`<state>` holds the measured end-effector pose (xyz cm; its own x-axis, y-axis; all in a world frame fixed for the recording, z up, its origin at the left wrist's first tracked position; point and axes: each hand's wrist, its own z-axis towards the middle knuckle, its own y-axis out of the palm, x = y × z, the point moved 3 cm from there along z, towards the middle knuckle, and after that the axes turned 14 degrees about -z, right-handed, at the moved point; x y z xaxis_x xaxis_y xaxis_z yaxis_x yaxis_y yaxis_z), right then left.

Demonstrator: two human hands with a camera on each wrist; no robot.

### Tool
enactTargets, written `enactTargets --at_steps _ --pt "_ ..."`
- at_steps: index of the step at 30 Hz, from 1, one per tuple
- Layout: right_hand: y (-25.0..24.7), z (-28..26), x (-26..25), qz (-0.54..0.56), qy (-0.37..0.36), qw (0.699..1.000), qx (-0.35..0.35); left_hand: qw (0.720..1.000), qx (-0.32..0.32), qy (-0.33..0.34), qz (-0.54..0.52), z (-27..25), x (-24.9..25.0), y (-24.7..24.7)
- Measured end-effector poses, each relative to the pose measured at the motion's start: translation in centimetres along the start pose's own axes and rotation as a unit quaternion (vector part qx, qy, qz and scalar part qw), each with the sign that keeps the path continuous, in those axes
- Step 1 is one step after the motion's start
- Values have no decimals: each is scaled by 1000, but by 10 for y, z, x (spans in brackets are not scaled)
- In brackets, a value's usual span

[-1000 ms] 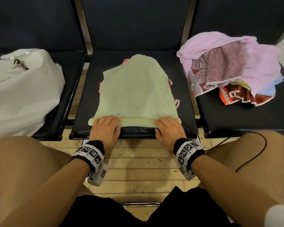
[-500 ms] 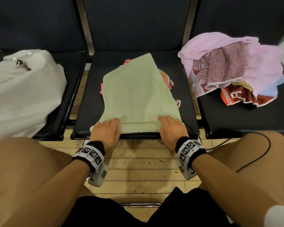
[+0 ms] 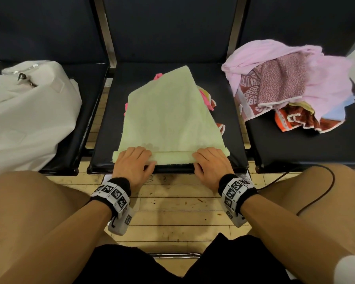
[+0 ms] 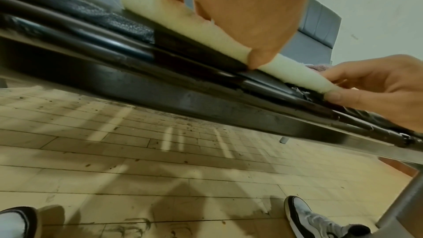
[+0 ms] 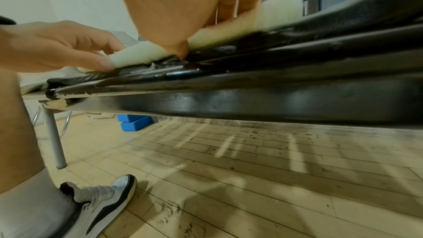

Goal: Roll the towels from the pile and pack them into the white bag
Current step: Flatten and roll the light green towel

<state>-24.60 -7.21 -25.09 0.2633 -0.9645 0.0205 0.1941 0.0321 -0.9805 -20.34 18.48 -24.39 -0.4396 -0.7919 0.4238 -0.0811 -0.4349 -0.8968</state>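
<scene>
Because the green towel (image 3: 168,119) is soft and limp, the person is best off holding its rolled edge near both ends, at the middle seat's (image 3: 232,128) front edge. The left hand (image 3: 132,163) and right hand (image 3: 210,165) have their fingers curled round that roll. No readable writing shows.

pale green towel (image 3: 168,117) flat on middle seat, near edge rolled; white bag (image 3: 27,115) left.
</scene>
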Motion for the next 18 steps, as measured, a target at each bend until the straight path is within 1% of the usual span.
enactTargets --at_steps 4,8,10,12,13,15,18 --pt "3 1 1 -8 13 1000 26 1000 -19 -8 -9 -3 -4 2" --pt "5 3 4 -21 20 1000 7 1000 -2 -13 6 -2 -4 0" --pt "6 3 4 -18 20 1000 5 1000 -20 -15 16 -3 0 2" --pt "5 2 3 -5 20 1000 6 998 -49 -28 24 -4 1 4" --pt "4 2 2 1 20 1000 12 998 -53 -35 27 -4 1 4" --pt "0 3 3 5 24 999 42 998 -32 -37 36 -2 0 2" --pt "-1 6 3 -39 11 997 73 998 15 -19 50 0 1 0"
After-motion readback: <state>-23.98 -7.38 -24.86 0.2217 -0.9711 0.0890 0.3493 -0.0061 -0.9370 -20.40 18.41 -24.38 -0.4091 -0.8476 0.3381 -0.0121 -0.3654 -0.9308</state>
